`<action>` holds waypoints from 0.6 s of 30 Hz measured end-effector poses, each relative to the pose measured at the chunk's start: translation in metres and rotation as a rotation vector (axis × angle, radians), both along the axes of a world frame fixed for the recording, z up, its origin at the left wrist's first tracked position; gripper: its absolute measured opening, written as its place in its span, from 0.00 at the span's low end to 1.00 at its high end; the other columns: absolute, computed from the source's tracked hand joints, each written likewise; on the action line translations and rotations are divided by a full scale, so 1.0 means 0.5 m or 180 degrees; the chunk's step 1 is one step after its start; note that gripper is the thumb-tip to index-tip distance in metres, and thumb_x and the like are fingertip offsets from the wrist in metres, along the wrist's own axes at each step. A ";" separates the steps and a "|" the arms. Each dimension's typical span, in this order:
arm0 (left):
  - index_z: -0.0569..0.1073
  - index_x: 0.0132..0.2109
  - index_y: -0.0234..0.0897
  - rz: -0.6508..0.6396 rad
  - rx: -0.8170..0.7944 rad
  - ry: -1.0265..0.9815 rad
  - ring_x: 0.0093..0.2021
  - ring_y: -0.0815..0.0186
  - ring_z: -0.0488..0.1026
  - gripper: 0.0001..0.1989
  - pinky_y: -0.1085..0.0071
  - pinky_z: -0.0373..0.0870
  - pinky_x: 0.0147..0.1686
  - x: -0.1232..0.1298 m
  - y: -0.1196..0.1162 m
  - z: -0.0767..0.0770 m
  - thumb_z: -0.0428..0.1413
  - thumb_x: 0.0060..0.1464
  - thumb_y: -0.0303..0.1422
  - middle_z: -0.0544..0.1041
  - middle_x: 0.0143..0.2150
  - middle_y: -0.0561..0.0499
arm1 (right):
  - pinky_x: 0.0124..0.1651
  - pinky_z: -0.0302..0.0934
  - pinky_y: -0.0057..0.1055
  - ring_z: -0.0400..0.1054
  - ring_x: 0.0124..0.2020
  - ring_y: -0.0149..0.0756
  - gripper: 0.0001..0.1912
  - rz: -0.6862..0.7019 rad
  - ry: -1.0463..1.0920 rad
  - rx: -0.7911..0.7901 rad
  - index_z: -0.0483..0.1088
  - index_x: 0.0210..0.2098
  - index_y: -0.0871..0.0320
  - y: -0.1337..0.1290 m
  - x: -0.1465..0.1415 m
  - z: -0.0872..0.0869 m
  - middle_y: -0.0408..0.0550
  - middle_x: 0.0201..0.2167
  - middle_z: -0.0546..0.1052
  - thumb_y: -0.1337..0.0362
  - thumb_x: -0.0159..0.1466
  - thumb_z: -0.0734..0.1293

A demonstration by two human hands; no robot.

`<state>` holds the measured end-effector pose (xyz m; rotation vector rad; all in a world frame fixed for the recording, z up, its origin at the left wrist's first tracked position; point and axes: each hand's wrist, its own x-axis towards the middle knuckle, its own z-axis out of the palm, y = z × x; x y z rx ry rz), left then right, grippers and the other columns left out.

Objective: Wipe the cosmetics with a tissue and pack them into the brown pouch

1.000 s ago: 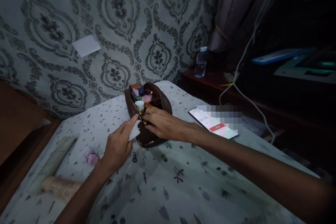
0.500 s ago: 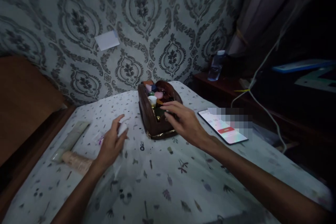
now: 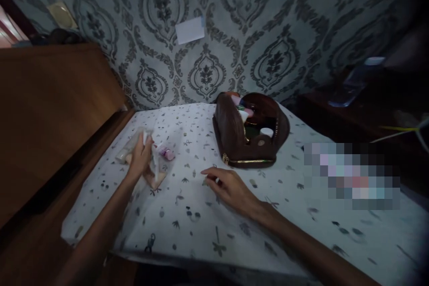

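Note:
My left hand (image 3: 142, 154) is on the left of the patterned cloth, its fingers closed around a small white item (image 3: 156, 165) that is blurred and partly hidden. Beneath and beside it lie a pale tube (image 3: 125, 147), a beige tube (image 3: 156, 181) and a small pink-and-clear packet (image 3: 166, 152). My right hand (image 3: 229, 187) hovers over the cloth in front of the bag, fingers loosely bent and apart, with nothing visible in them. A brown zip bag (image 3: 231, 129) stands unzipped, with a white-lidded jar (image 3: 266, 132) near its front and several small cosmetics behind.
At the right, a phone (image 3: 351, 174) lies blurred out on the cloth. A clear bottle (image 3: 355, 82) stands on a dark side surface beyond it. A wooden board (image 3: 50, 120) borders the left side, and a patterned wall rises behind.
My right hand has come out of the bag and back towards me. A white-lidded jar now shows at the bag's front. My left hand has moved over the tubes, and the view has turned left.

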<state>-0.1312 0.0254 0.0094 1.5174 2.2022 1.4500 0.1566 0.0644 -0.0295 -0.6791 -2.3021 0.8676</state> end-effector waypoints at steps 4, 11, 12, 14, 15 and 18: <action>0.64 0.59 0.35 -0.0731 -0.0830 0.1194 0.60 0.53 0.64 0.22 0.55 0.61 0.58 -0.002 0.031 -0.056 0.44 0.65 0.42 0.67 0.58 0.37 | 0.35 0.64 0.31 0.71 0.31 0.35 0.15 0.0061 -0.0047 -0.0447 0.74 0.47 0.61 -0.004 -0.083 -0.010 0.50 0.34 0.79 0.66 0.64 0.61; 0.68 0.53 0.37 -0.1246 -0.1373 0.2441 0.57 0.53 0.64 0.14 0.56 0.66 0.52 0.008 0.033 -0.086 0.49 0.65 0.38 0.70 0.54 0.41 | 0.29 0.65 0.28 0.70 0.28 0.31 0.18 -0.0125 0.0920 -0.1975 0.71 0.47 0.60 0.013 -0.196 -0.070 0.44 0.33 0.74 0.66 0.56 0.65; 0.68 0.51 0.37 -0.1234 -0.1365 0.2542 0.55 0.53 0.65 0.12 0.57 0.67 0.51 0.011 0.031 -0.085 0.49 0.65 0.36 0.70 0.52 0.42 | 0.29 0.66 0.28 0.71 0.29 0.31 0.19 -0.0156 0.1053 -0.2068 0.70 0.47 0.59 0.014 -0.201 -0.079 0.44 0.34 0.73 0.66 0.55 0.66; 0.69 0.48 0.37 -0.1175 -0.1379 0.2716 0.52 0.53 0.66 0.09 0.59 0.68 0.48 0.018 0.026 -0.082 0.48 0.65 0.33 0.71 0.49 0.42 | 0.31 0.67 0.29 0.72 0.30 0.32 0.20 -0.0156 0.1268 -0.2204 0.70 0.47 0.58 0.013 -0.203 -0.091 0.45 0.36 0.73 0.64 0.54 0.69; 0.70 0.46 0.37 -0.1139 -0.1402 0.2774 0.51 0.53 0.66 0.07 0.60 0.68 0.47 0.021 0.024 -0.080 0.49 0.64 0.31 0.71 0.48 0.42 | 0.31 0.67 0.29 0.73 0.30 0.32 0.20 -0.0138 0.1358 -0.2301 0.71 0.46 0.58 0.012 -0.201 -0.093 0.45 0.36 0.73 0.63 0.53 0.70; 0.70 0.44 0.37 -0.1061 -0.1392 0.2748 0.49 0.53 0.67 0.06 0.62 0.69 0.44 0.027 0.019 -0.071 0.50 0.62 0.27 0.71 0.46 0.42 | 0.35 0.68 0.31 0.75 0.33 0.35 0.22 -0.0079 0.1663 -0.2786 0.71 0.47 0.58 0.009 -0.191 -0.091 0.46 0.37 0.75 0.59 0.54 0.74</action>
